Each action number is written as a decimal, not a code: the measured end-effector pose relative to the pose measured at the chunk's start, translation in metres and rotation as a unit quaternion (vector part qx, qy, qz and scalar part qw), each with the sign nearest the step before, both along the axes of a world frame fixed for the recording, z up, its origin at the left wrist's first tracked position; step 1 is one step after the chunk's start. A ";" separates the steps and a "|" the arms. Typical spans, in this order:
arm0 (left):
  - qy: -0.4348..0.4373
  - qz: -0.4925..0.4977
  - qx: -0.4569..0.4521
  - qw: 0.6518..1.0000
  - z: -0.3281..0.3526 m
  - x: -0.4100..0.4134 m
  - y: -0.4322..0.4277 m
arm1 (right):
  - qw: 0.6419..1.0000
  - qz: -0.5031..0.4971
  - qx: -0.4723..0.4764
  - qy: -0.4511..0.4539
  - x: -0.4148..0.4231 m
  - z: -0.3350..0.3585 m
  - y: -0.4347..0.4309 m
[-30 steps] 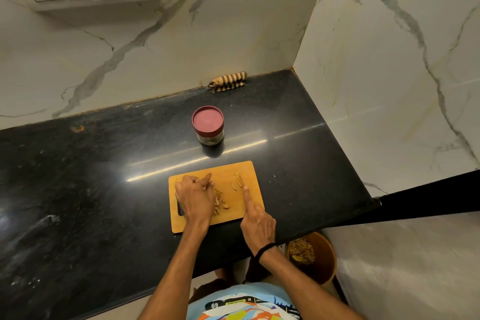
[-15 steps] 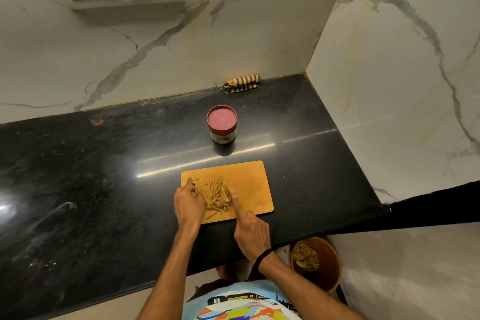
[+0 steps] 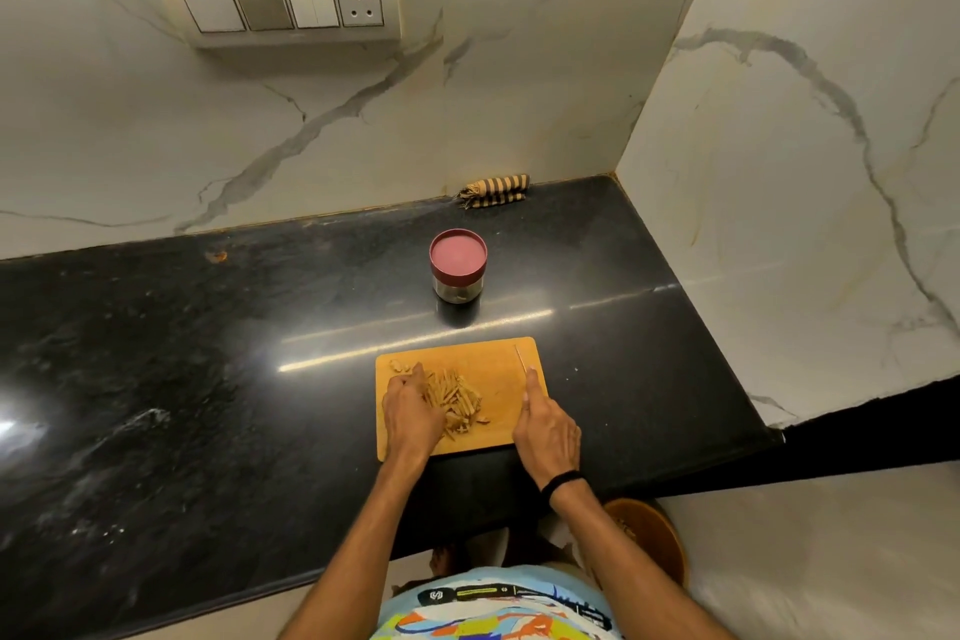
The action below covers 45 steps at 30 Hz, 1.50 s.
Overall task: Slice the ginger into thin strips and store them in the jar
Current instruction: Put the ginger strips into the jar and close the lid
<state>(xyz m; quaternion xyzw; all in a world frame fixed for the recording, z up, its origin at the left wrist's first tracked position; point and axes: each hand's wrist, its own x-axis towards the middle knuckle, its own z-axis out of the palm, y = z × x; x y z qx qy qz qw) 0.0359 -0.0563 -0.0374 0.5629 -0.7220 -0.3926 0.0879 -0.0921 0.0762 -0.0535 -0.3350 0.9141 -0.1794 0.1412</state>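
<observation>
The left hand (image 3: 413,411) lay on the board's 9 o'clock side, knuckles up. Its fingers were loosely bent against the heap of ginger strips (image 3: 456,398) and held nothing that showed. The right hand (image 3: 546,431) gripped a knife (image 3: 521,360) at the board's 4 o'clock corner, forefinger stretched along it and the thin blade pointing to 12 o'clock.

Half a second before, that forefinger had been pressed against the heap's 3 o'clock side, and a second before the pieces had lain scattered. Now the strips sat swept into one pile, touching the left fingers, and the right hand had drawn off to the board's edge, well apart from them. That looked like cutting finished and gathering done, so the transfer was probably next.

The cutting board (image 3: 501,369) was bare on its 3 o'clock half. One small offcut (image 3: 399,365) lay apart near its 11 o'clock corner.

At 12 o'clock from the board, clear of it, stood the jar (image 3: 458,268) with its pink lid on. Someone would have to open it before any strip could go in, and the knife would likely need setting down first.

Further toward 12 o'clock a striped cloth (image 3: 496,191) lay against the wall. A brown bin (image 3: 654,535) stood on the floor at 5 o'clock.
</observation>
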 end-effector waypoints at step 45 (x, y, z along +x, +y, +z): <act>0.044 0.013 -0.053 0.998 0.058 -0.035 -0.057 | 0.989 0.109 0.008 -0.101 -0.071 0.105 -0.217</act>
